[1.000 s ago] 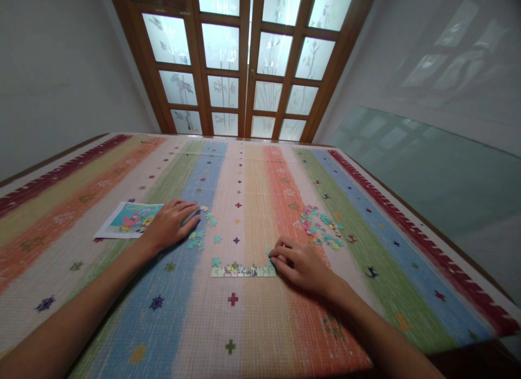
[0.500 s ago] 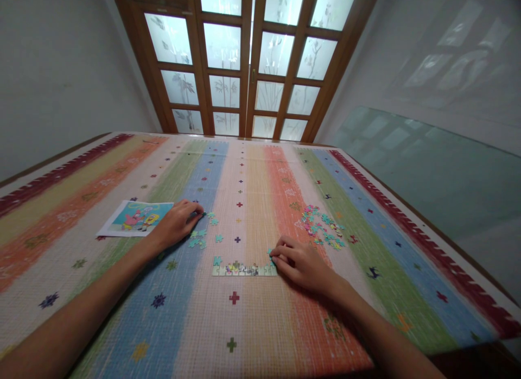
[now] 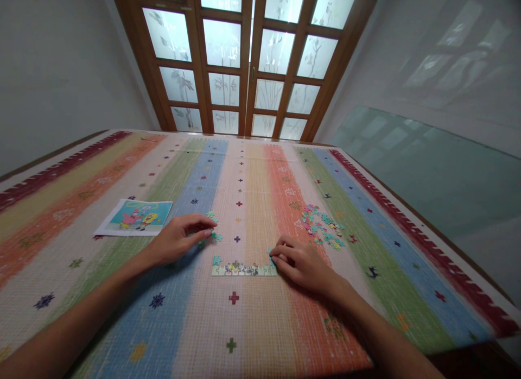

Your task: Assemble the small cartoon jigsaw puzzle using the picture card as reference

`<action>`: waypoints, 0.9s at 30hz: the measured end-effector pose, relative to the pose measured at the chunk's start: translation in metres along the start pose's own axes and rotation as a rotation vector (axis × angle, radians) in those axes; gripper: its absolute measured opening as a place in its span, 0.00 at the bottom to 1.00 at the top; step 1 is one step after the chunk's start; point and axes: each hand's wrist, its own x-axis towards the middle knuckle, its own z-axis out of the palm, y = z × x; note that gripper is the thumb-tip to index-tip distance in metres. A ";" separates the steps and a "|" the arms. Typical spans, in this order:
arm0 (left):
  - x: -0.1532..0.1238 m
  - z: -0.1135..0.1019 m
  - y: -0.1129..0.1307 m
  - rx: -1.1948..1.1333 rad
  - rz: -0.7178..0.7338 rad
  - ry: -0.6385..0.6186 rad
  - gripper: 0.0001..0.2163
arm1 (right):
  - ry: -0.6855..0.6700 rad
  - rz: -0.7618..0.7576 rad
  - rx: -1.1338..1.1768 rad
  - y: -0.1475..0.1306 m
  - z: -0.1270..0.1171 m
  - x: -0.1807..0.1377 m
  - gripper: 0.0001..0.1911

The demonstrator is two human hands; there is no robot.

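My left hand (image 3: 185, 237) hovers left of the puzzle strip, thumb and index finger closed around what looks like a small teal puzzle piece (image 3: 212, 235). A loose teal piece (image 3: 218, 238) lies right by its fingertips. More loose pieces (image 3: 210, 214) show just beyond the fingers, and the hand hides others. The joined puzzle strip (image 3: 244, 270) lies flat in front of me, with a teal piece (image 3: 217, 260) standing up from its left end. At its right end my right hand (image 3: 299, 262) pinches a teal puzzle piece (image 3: 270, 252), partly covered by the fingers.
A printed cartoon picture (image 3: 140, 217) lies on the left. To the right, a pile of loose puzzle pieces (image 3: 321, 227) spreads over the striped tablecloth (image 3: 260, 324). Paned wooden doors (image 3: 248, 69) stand past the far table edge, and a glass panel (image 3: 431, 156) is at right.
My left hand has moved right and nearer to me, from the loose pieces by the picture toward the single teal piece. My right hand stays at the strip's right end.
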 end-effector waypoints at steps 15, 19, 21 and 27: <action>-0.006 0.021 0.004 0.011 0.018 -0.097 0.10 | 0.002 -0.013 0.013 0.001 0.000 0.000 0.12; -0.007 0.023 0.004 0.086 0.076 -0.076 0.09 | 0.000 -0.007 0.019 0.000 0.000 0.000 0.12; -0.008 0.023 0.004 0.106 0.097 -0.080 0.09 | -0.001 -0.008 0.018 -0.001 0.000 0.000 0.12; -0.009 0.025 0.001 0.186 0.218 -0.041 0.07 | -0.010 0.000 0.015 0.000 0.000 0.000 0.12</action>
